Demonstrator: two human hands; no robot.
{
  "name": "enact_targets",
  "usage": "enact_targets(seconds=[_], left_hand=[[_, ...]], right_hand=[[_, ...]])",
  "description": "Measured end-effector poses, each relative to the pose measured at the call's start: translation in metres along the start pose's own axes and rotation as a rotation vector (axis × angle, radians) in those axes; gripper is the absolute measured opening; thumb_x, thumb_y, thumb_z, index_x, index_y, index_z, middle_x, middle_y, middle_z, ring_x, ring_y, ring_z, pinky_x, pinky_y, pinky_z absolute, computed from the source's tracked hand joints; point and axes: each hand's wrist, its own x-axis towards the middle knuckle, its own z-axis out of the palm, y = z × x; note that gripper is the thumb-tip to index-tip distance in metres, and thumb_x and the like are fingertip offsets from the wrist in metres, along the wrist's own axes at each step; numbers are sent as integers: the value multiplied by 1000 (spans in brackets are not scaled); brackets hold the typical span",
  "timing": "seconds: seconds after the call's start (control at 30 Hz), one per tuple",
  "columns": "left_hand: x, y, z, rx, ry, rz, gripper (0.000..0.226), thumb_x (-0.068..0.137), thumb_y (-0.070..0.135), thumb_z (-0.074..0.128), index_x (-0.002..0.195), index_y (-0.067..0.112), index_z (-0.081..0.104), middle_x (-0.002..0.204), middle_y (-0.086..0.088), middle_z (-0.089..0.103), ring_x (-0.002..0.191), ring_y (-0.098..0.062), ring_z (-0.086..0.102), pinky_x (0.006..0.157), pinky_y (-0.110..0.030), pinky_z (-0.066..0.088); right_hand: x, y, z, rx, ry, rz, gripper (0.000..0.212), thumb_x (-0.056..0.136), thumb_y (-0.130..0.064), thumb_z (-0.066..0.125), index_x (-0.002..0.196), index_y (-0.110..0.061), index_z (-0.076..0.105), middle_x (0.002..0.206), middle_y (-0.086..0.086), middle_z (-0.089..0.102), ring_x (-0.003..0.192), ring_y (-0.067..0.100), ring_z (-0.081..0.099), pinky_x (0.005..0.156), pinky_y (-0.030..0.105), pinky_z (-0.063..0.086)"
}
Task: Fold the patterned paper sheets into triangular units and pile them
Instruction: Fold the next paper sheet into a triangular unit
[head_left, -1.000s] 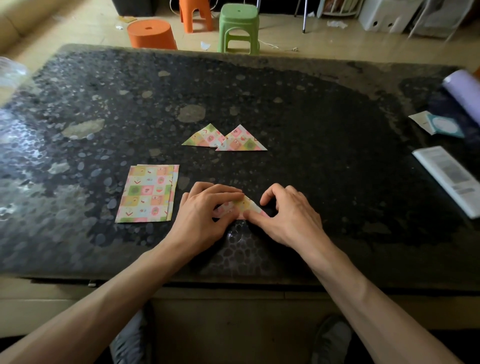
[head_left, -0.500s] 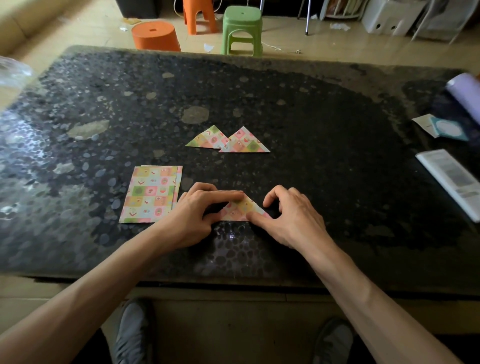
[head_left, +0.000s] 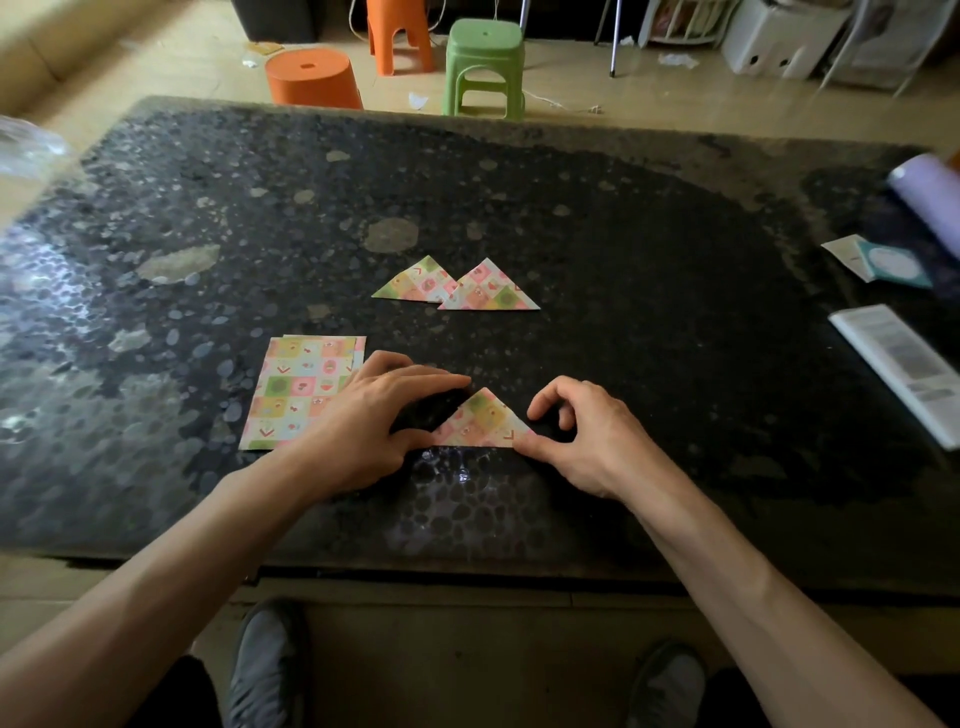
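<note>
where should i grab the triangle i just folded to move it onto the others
Probably the lower right corner of the fresh triangle, coming in from the right. It lies flat on the table, so only its edges and corners offer a hold. The thumb of the right hand sits at that corner, so its fingers could tip it up and pinch it.

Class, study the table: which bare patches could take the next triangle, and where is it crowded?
Free: the far half of the table behind the two finished triangles; the wide stretch between them and the booklet; the strip left of the flat sheets. Crowded: the near middle, where the left hand and right hand touch the new triangle, and the right edge.
</note>
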Motion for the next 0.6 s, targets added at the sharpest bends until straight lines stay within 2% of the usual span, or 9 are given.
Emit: enact_targets(seconds=[0.1,0.2,0.33,0.5,0.6], left_hand=[[1,-3,-4,40,19,-30,70,88,32,79,149,45,47,144,12,48,136,-15,30,114,-43,33],[1,-4,-6,58,10,-79,74,85,42,78,150,47,42,143,10,44,132,-14,29,114,-43,31],[3,-4,-13,111,-8,-149,82,81,52,79,152,47,38,143,9,40,133,-16,28,113,-42,30],[3,0,-14,106,-32,-155,77,81,51,80,148,46,41,141,10,40,132,-16,30,111,-41,33],[2,0,-13,61,-50,-124,66,83,46,79,142,49,49,136,14,42,127,-12,33,107,-37,35]], right_hand=[[3,1,-4,42,-35,19,27,86,-37,82,102,-38,60,98,-8,55,84,8,55,70,27,44],[4,4,-10,93,-64,17,28,87,-26,83,102,-37,62,96,-6,59,75,7,53,64,23,42],[6,6,-13,105,-83,19,31,87,-14,81,100,-36,63,96,-5,60,74,8,55,65,22,46],[9,5,-17,143,-125,28,32,87,-14,81,104,-35,66,97,-3,62,73,7,55,64,22,46],[7,7,-16,174,-114,-11,28,87,-27,83,109,-35,67,95,-3,64,70,5,54,63,22,43]])
